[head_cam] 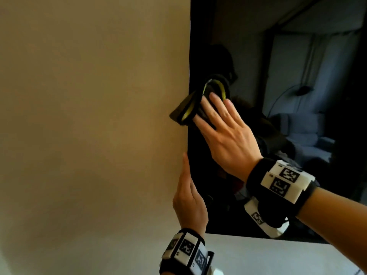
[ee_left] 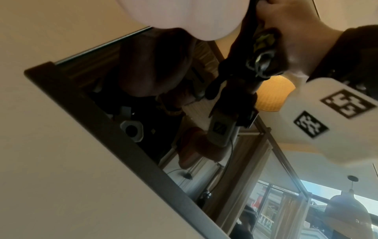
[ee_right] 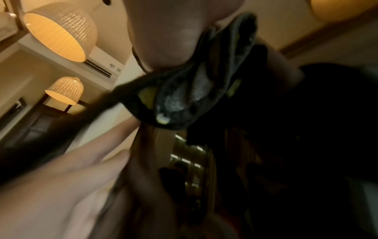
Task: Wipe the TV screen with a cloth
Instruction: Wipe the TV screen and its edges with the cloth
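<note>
Your right hand [head_cam: 224, 133] is flat, fingers straight, pressing the cloth [head_cam: 195, 104] onto the TV screen [head_cam: 297, 96] right at its left edge, about mid-height. Part of the cloth overhangs the bezel onto the wall [head_cam: 89, 116]. The unwiped glass lies to the right of that hand, and the screen's long axis runs that way too, so I'd judge the next stroke goes rightward. Your left hand [head_cam: 188, 197] is lower, fingers extended along the same left edge, steadying and holding nothing; the right is the one on the cloth. The cloth is dark, bunched, with yellow-green trim. The screen is black, glossy and reflecting the room.
</note>
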A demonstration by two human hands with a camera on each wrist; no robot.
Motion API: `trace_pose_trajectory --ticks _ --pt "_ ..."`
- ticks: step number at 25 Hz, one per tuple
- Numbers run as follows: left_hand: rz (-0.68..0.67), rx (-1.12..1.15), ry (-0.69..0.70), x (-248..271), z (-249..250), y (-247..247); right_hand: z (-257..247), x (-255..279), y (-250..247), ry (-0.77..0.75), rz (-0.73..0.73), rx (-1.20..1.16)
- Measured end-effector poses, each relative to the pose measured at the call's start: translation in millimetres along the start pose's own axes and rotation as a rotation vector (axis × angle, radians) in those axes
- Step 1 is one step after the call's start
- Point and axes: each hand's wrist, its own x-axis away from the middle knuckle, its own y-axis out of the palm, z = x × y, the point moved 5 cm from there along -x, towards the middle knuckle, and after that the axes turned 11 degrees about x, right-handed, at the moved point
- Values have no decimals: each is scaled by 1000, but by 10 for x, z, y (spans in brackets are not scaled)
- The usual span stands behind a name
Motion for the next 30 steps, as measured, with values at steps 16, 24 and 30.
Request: trace_pose_trajectory --ticks 16,24,30 --pt "-3 102 49 -609 485 230 359 -758 -136 20 73 53" --pt "-33 114 166 -1127 891 369 567 -1124 -244 134 140 14" --pt "-55 119 167 -1339 1051 451 680 -1301 -284 118 102 32"
